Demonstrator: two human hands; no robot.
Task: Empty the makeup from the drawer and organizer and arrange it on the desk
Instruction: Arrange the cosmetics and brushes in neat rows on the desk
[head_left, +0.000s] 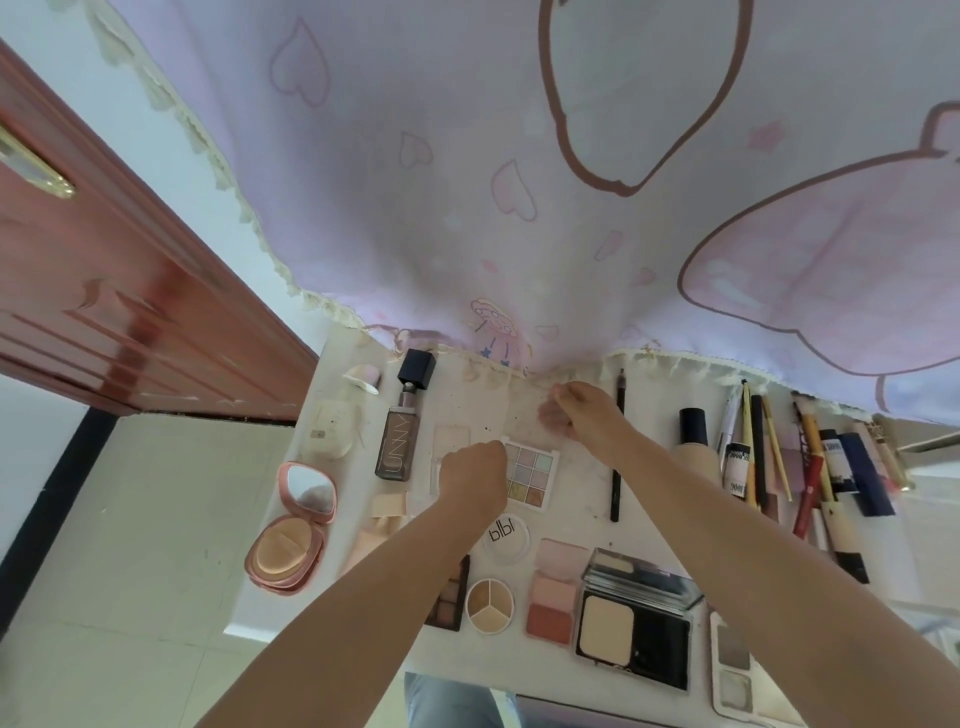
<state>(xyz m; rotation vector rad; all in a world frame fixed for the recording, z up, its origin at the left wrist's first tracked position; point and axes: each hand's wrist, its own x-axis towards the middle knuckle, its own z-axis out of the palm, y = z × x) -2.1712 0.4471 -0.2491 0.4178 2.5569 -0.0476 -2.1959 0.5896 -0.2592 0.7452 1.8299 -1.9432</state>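
A white eyeshadow palette (532, 473) with several pastel pans lies mid-desk. My left hand (474, 474) is closed on its left edge. My right hand (584, 410) is just beyond it, fingers pinched on what looks like the palette's see-through lid (550, 418), which is blurred. Around them on the white desk (566, 675) lie an UNNY bottle (397, 441), a pink cushion compact (293, 527), a black pencil (616, 457), a round blbl jar (506, 535), a three-shade round pot (490, 605), a blush palette (556, 592) and a black powder compact (636, 623).
A row of brushes, pens and tubes (789, 457) fills the desk's right side, and a grey palette (732, 660) sits at the near right. A pink printed curtain (519, 156) hangs over the desk's far edge. A red-brown door (104, 286) stands at the left.
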